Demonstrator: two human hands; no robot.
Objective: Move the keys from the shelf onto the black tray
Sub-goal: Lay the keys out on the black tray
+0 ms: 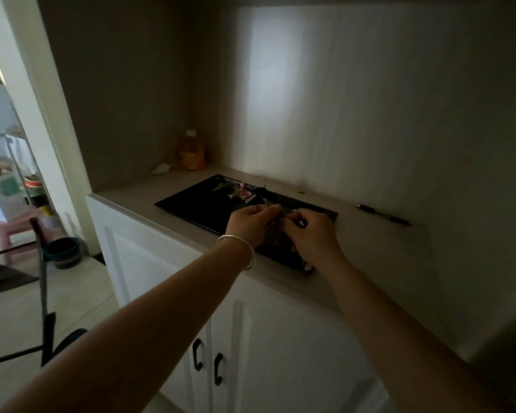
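A black tray lies flat on the grey shelf top. At its far end rests a cluster of keys with pink tags. Over the tray's near half my left hand, with a silver bangle on the wrist, and my right hand meet, fingers pinched together around a small dark thing with a metal glint, likely a key. The fingers hide most of it.
A black pen lies on the shelf against the back wall, right of the tray. An orange jar and a crumpled paper sit in the far left corner. White cupboard doors with black handles are below.
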